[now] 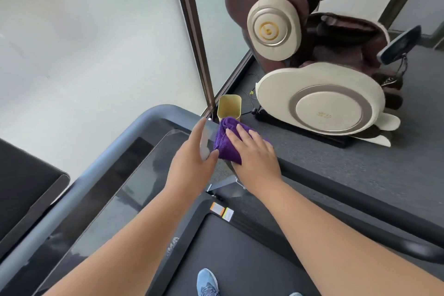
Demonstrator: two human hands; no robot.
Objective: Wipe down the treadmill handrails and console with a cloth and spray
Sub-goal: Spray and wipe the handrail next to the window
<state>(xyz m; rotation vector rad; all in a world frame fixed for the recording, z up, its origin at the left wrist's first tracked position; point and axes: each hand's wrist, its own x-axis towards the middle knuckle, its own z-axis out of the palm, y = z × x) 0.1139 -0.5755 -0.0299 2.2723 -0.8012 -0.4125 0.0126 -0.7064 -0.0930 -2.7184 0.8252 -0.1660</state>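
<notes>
Cloth [228, 144], purple, bunched, sits on the right front corner of the treadmill, where the grey handrail [144, 120] bends round beside the console [134, 175]. Right hand [254, 156] lies flat on top of the cloth, fingers straight and spread, pressing it down; nothing is curled round it. Left hand [192, 163] is just beside the cloth, fingers extended, with the thumb touching the cloth's near edge; a pale translucent object, probably the spray bottle [204, 144], appears between thumb and fingers, but blur prevents a firm reading, so cannot tell whether this hand grips it. Console glass shows streaky reflections; whether these are wet spray or window glare cannot be told. Judgement: wiping is under way at this corner only; no clear evidence that the console face, the left stretch of handrail or the black side rail [360, 202] at right has been done, so most of the task probably remains. Outward: running belt [240, 259] below with a blue shoe [207, 282] on it, a yellow open-topped container [229, 107] just beyond the cloth on the floor, a cream and brown massage chair [319, 98] further right, frosted glass wall [84, 31] ahead
</notes>
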